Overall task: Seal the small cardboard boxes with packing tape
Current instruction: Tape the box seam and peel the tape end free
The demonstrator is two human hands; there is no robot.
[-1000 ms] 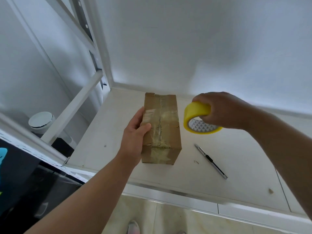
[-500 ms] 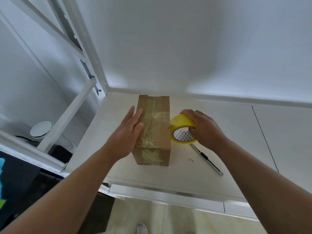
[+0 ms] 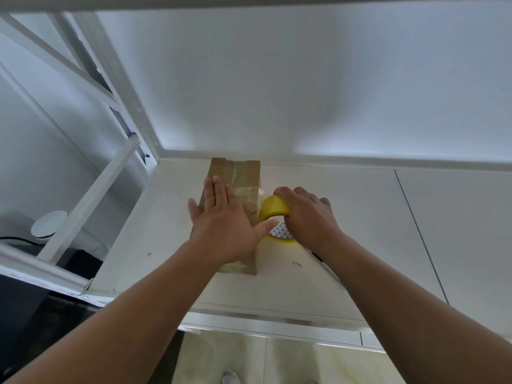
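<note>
While the left hand (image 3: 221,225) lies flat and open on the box (image 3: 243,176), pinning it to the counter (image 3: 388,231), the right hand (image 3: 307,217) grips the tape (image 3: 273,209) at the box's 3 o'clock side; press down firmly and draw the strip taut toward 9 o'clock.

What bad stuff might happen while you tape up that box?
The left hand lies flat on the cardboard box, its thumb beside the yellow tape roll that the right hand grips, so tape might stick to skin. A flat hand may let the box slide. The cutter, half hidden under the right forearm, could get knocked.
</note>
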